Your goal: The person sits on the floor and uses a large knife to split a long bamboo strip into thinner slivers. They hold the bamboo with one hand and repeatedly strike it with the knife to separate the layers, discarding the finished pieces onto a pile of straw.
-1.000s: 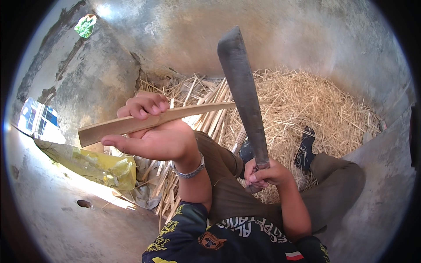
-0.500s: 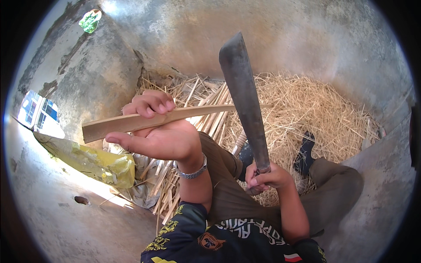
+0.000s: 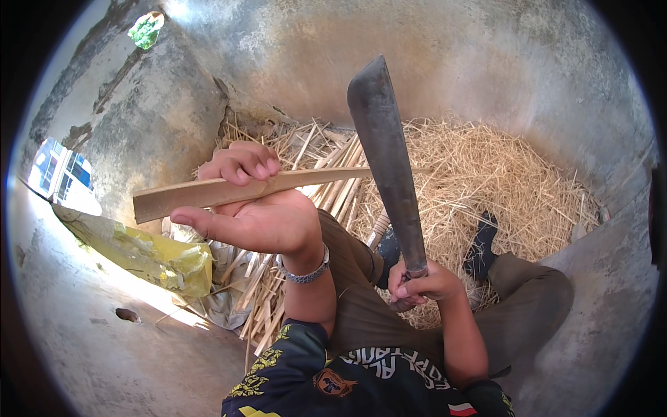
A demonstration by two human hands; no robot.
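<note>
A long pale bamboo strip (image 3: 187, 197) rests across my left hand (image 3: 260, 208), whose fingers curl over its top while the thumb extends below it. The strip's thin right end passes behind the blade of a machete (image 3: 390, 153). My right hand (image 3: 425, 283) is wrapped around the machete's handle in front of my lap, holding the broad dark blade upright with its tip away from me. Whether the blade touches the strip cannot be told. Most of the handle is hidden in my fist.
Split strips (image 3: 264, 299) lie beneath and beside my left arm. A heap of straw-like shavings (image 3: 514, 167) covers the floor around my feet. A yellow sack (image 3: 167, 263) lies at the left. Concrete walls (image 3: 479, 55) stand close around, with a small hole (image 3: 128, 315) low at the left.
Almost nothing differs. The machete, the bamboo strip and both hands keep nearly the same place, with only a slight shift of the whole view.
</note>
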